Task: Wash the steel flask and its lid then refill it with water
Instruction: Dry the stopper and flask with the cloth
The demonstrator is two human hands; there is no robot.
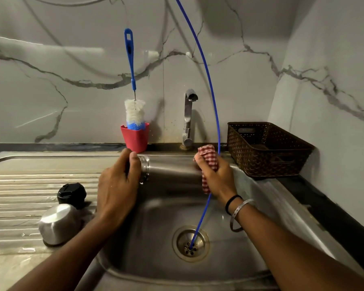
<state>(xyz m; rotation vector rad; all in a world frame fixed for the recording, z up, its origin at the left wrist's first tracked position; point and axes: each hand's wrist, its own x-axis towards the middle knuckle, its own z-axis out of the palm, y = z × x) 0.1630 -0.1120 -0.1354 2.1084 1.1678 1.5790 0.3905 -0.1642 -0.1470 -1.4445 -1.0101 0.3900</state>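
The steel flask (170,168) lies sideways above the sink basin (156,217), its open neck to the left. My left hand (118,185) grips the neck end. My right hand (215,175) holds a red-and-white checked cloth (207,158) wrapped round the flask's base end. On the draining board at the left stand the black inner lid (71,195) and the steel cup-shaped cap (58,223), both apart from my hands.
A tap (188,116) rises behind the basin with no water running. A blue bottle brush (133,110) stands in a red cup (135,136). A brown woven basket (267,149) sits at the right. A blue tube (213,106) drops into the drain (190,243).
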